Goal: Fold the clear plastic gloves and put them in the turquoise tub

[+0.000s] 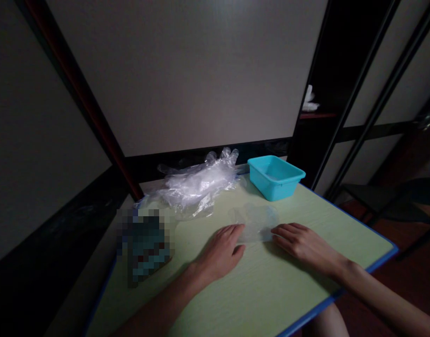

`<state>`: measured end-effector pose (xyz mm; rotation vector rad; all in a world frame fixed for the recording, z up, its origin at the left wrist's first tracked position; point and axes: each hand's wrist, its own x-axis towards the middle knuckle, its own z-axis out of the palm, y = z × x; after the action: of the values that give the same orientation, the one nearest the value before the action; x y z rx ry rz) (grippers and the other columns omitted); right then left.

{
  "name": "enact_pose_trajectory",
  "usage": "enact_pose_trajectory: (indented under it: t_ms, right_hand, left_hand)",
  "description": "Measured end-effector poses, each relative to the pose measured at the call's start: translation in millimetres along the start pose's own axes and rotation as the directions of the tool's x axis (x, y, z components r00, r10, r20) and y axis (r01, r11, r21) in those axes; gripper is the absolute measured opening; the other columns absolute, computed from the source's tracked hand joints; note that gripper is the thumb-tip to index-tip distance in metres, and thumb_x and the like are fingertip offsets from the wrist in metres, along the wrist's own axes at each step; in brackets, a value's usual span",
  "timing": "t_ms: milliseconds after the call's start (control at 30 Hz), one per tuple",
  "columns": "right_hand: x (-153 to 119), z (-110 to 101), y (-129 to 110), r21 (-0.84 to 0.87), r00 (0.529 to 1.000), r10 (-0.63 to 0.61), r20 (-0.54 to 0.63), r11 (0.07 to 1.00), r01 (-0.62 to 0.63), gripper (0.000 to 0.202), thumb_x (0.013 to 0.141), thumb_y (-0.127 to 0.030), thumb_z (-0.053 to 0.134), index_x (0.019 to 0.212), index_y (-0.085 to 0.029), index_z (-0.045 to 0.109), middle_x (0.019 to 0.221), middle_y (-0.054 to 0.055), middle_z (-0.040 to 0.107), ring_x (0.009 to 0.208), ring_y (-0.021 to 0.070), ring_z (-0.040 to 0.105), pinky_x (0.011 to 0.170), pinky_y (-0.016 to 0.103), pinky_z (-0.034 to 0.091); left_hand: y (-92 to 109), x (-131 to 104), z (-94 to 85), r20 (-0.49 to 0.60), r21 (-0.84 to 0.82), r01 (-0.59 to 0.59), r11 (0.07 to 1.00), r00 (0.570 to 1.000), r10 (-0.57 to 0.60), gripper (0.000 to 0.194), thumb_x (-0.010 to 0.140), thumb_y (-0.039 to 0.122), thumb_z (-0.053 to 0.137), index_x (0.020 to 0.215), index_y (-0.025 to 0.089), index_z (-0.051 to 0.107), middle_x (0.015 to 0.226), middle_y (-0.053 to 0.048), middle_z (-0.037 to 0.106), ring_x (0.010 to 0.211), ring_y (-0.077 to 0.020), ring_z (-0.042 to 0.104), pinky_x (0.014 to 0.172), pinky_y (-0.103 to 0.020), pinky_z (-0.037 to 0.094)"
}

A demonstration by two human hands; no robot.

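One pale green table (250,299) with a blue edge carries what I am handling. Along its back, near the panel, sprawls a loose heap of clear plastic (201,180), with glove-like fingers poking up; I judge it is set back there to leave me working room. To its right sits a turquoise tub (280,187), upright by the far edge, within my reach. A blurred-out object (148,248) lies at the left; I cannot tell what it is.

Between my hands, a thin clear plastic piece (255,224) lies flat, just in front of the tub. My left hand (222,250) has its fingertips at the near left side of it, thumb apart, grip loose and open. My right hand (297,243) lies palm down, fingertips on the right side; its thumb is hidden, so I cannot tell whether that grip pinches anything. Such light contact on both sides probably steadies and flattens the film.
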<state>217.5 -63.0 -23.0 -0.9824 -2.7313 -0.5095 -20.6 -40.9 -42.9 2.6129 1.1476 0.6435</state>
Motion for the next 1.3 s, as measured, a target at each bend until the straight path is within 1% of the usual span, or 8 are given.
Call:
enact_pose_trajectory:
  t_ms: [133, 333, 567, 800, 967, 1033, 1167, 1300]
  right_hand:
    - [3.4, 3.1, -3.1, 0.022, 0.999, 0.033, -0.021, 0.999, -0.033, 0.018, 0.085, -0.011, 0.039, 0.088, -0.016, 0.056, 0.094, 0.009, 0.060, 0.087, 0.0192, 0.057, 0.075, 0.035, 0.046]
    - [-2.1, 15.8, 3.2, 0.173, 0.980, 0.200, -0.001, 0.965, -0.197, 0.022, 0.085, -0.014, 0.040, 0.098, -0.015, 0.058, 0.106, 0.010, 0.059, 0.096, 0.0208, 0.055, 0.081, 0.036, 0.046]
    - [-3.2, 19.7, 7.1, 0.594, 0.907, 0.415, 0.074, 0.712, -0.374, 0.027, 0.087, -0.025, 0.037, 0.102, -0.016, 0.057, 0.104, 0.008, 0.062, 0.093, 0.0179, 0.058, 0.081, 0.029, 0.046]
    - [5.3, 9.2, 6.6, 0.715, 0.884, 0.449, 0.134, 0.574, -0.400, 0.028, 0.087, -0.032, 0.036, 0.091, -0.017, 0.059, 0.084, 0.005, 0.065, 0.075, 0.0178, 0.060, 0.067, 0.027, 0.045]
    - [7.7, 4.4, 8.1, 0.771, 0.843, 0.521, 0.134, 0.479, -0.419, 0.030, 0.087, -0.036, 0.036, 0.079, -0.015, 0.057, 0.071, 0.003, 0.060, 0.064, 0.0150, 0.055, 0.058, 0.025, 0.042]
    - [9.4, 1.8, 7.5, 0.823, 0.826, 0.539, 0.164, 0.387, -0.416, 0.032, 0.086, -0.039, 0.037, 0.077, -0.015, 0.056, 0.069, 0.002, 0.058, 0.062, 0.0139, 0.054, 0.057, 0.024, 0.042]
    - [13.1, -3.6, 4.9, 0.890, 0.785, 0.564, 0.254, 0.181, -0.418, 0.034, 0.081, -0.046, 0.043, 0.074, -0.015, 0.054, 0.060, -0.001, 0.054, 0.052, 0.0109, 0.050, 0.047, 0.022, 0.039]
    - [15.2, -6.5, 5.3, 0.910, 0.745, 0.566, 0.352, -0.023, -0.413, 0.033, 0.076, -0.047, 0.050, 0.071, -0.015, 0.053, 0.054, -0.003, 0.052, 0.045, 0.0085, 0.047, 0.042, 0.020, 0.036]
  left_hand:
    - [-0.6, -0.2, 0.4, 0.001, -0.008, -0.001, 1.000, 1.000, 0.001, 0.040, 0.077, 0.016, 0.049, 0.116, 0.017, 0.041, 0.115, -0.007, 0.052, 0.106, -0.0192, 0.046, 0.094, -0.032, 0.034]
    - [-1.3, -0.2, 0.4, -0.011, -0.021, -0.002, 1.000, 1.000, 0.002, 0.040, 0.075, 0.016, 0.051, 0.115, 0.016, 0.046, 0.115, -0.006, 0.053, 0.107, -0.0190, 0.046, 0.094, -0.031, 0.034]
    - [-5.4, 0.2, 1.8, -0.038, -0.094, 0.020, 0.995, 0.999, -0.023, 0.035, 0.074, 0.019, 0.054, 0.109, 0.017, 0.055, 0.113, -0.004, 0.056, 0.104, -0.0173, 0.049, 0.093, -0.028, 0.035]
    - [-6.4, 6.9, -0.4, -0.109, -0.300, 0.080, 0.951, 0.987, -0.117, 0.023, 0.078, 0.012, 0.045, 0.084, 0.017, 0.066, 0.093, -0.004, 0.064, 0.086, -0.0143, 0.058, 0.081, -0.023, 0.041]
    - [-3.7, 8.7, -4.2, -0.182, -0.524, 0.122, 0.843, 0.951, -0.251, 0.019, 0.081, 0.022, 0.044, 0.071, 0.015, 0.058, 0.072, -0.002, 0.061, 0.072, -0.0142, 0.056, 0.065, -0.022, 0.041]
    - [-4.0, 8.1, -3.0, -0.166, -0.605, 0.132, 0.785, 0.944, -0.286, 0.022, 0.082, 0.028, 0.043, 0.066, 0.015, 0.052, 0.062, 0.001, 0.054, 0.063, -0.0126, 0.053, 0.056, -0.020, 0.038]
    - [-3.2, 8.9, -2.5, -0.035, -0.776, 0.153, 0.612, 0.958, -0.284, 0.023, 0.081, 0.035, 0.041, 0.068, 0.016, 0.045, 0.059, 0.004, 0.048, 0.048, -0.0078, 0.048, 0.045, -0.017, 0.033]
    - [1.8, 13.4, -11.7, -0.031, -0.857, 0.164, 0.489, 0.930, -0.367, 0.026, 0.074, 0.040, 0.049, 0.064, 0.017, 0.041, 0.053, 0.007, 0.039, 0.042, -0.0050, 0.042, 0.038, -0.014, 0.029]
